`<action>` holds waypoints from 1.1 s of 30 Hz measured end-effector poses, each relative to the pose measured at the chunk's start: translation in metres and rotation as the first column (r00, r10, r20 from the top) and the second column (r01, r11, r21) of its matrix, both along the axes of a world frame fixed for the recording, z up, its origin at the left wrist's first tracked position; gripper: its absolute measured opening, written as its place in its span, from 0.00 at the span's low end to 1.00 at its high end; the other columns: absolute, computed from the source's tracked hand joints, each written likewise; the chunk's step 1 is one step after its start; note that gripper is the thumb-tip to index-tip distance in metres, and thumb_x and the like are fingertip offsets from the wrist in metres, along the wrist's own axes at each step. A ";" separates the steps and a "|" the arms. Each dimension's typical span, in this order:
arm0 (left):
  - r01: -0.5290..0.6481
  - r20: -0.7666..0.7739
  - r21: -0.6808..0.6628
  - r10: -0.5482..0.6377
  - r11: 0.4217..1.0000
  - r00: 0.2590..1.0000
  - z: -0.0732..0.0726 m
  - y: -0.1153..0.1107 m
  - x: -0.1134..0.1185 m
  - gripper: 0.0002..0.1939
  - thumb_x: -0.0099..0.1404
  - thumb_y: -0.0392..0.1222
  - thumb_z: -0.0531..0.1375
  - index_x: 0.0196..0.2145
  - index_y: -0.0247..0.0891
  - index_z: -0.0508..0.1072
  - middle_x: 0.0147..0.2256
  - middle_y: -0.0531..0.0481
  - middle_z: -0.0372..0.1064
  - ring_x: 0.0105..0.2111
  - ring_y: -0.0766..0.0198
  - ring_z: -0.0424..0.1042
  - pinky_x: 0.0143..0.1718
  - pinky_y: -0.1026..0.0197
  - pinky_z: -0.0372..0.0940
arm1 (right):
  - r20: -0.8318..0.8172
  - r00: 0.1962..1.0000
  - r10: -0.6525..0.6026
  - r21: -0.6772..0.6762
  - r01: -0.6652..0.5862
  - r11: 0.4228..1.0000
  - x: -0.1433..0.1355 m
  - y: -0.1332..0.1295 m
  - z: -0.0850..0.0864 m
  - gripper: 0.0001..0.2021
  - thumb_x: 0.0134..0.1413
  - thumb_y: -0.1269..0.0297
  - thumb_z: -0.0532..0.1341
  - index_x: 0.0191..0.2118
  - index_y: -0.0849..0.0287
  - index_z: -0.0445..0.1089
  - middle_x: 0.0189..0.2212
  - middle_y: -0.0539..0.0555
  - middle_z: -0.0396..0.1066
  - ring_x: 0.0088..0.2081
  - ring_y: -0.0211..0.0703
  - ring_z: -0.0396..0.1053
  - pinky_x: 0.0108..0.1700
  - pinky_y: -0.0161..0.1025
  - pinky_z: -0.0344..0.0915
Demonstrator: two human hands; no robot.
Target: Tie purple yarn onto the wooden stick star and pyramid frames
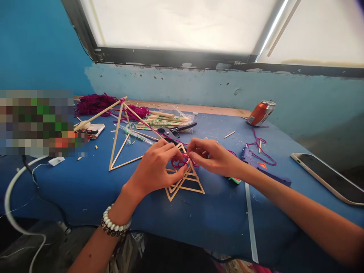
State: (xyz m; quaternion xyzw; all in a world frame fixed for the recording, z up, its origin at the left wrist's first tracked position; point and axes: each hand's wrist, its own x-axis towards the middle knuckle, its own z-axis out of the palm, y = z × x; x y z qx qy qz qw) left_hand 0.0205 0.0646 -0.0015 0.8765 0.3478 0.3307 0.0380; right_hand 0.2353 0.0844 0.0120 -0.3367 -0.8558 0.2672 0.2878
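Note:
My left hand point(155, 167), wearing beaded bracelets, is closed in a pinch at the top of a small frame of thin wooden sticks point(192, 189). A tangle of magenta yarn point(176, 163) sits at its fingertips. Just to the right, my right hand point(210, 156) pinches the same yarn, fingers pressed together. The frame has triangular sides with several crossbars, and its lower corners rest near the blue tabletop. Behind my left hand stands a larger stick pyramid point(114, 140), its peak bound with magenta yarn. A strand runs from there toward my hands.
Black-handled pliers point(170, 132) and a bundle of wooden sticks point(162, 120) lie behind my hands. Magenta yarn heaps point(96, 104) are at the back left. A blue glue gun point(264, 170), a tilted can point(260, 113) and a phone point(330, 178) are on the right.

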 end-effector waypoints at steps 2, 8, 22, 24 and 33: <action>-0.003 -0.017 0.017 0.004 1.000 1.000 -0.001 0.000 0.001 0.06 0.65 0.42 0.61 0.33 0.38 0.70 0.34 0.50 0.71 0.39 0.58 0.65 0.45 0.53 0.64 | 0.020 1.000 -0.017 0.045 0.017 0.999 -0.001 -0.002 -0.003 0.06 0.64 0.65 0.59 0.35 0.61 0.69 0.21 0.44 0.61 0.23 0.31 0.56 0.25 0.32 0.51; -0.020 -0.032 0.020 0.021 1.000 0.999 -0.002 0.001 0.001 0.06 0.65 0.42 0.61 0.33 0.38 0.71 0.34 0.50 0.72 0.40 0.58 0.64 0.45 0.53 0.64 | -0.015 1.000 0.016 0.089 -0.015 0.996 -0.003 0.002 -0.010 0.07 0.63 0.64 0.62 0.36 0.62 0.73 0.22 0.46 0.66 0.23 0.30 0.59 0.26 0.31 0.53; 0.000 -0.023 0.001 0.000 1.000 1.000 -0.002 0.001 0.000 0.03 0.63 0.38 0.62 0.31 0.39 0.74 0.30 0.52 0.71 0.38 0.59 0.63 0.45 0.54 0.63 | -0.315 0.948 0.041 -0.243 -0.122 0.962 0.007 -0.003 -0.005 0.14 0.65 0.59 0.61 0.30 0.60 0.64 0.22 0.46 0.62 0.23 0.31 0.57 0.25 0.32 0.53; -0.004 -0.028 -0.005 0.004 1.000 1.000 -0.003 0.001 0.000 0.03 0.63 0.38 0.62 0.30 0.39 0.74 0.30 0.52 0.71 0.38 0.59 0.63 0.45 0.54 0.63 | -0.343 0.939 0.036 -0.260 -0.131 0.957 0.009 -0.001 -0.005 0.14 0.65 0.58 0.62 0.30 0.60 0.64 0.22 0.45 0.59 0.23 0.31 0.54 0.24 0.32 0.51; -0.005 -0.047 -0.002 0.005 1.000 0.999 -0.002 0.003 0.002 0.06 0.65 0.40 0.60 0.30 0.39 0.74 0.30 0.51 0.69 0.38 0.58 0.62 0.45 0.53 0.62 | -0.632 0.772 -0.068 -0.288 -0.153 0.945 0.016 0.007 -0.005 0.11 0.64 0.62 0.63 0.31 0.59 0.65 0.24 0.46 0.59 0.21 0.30 0.56 0.23 0.34 0.50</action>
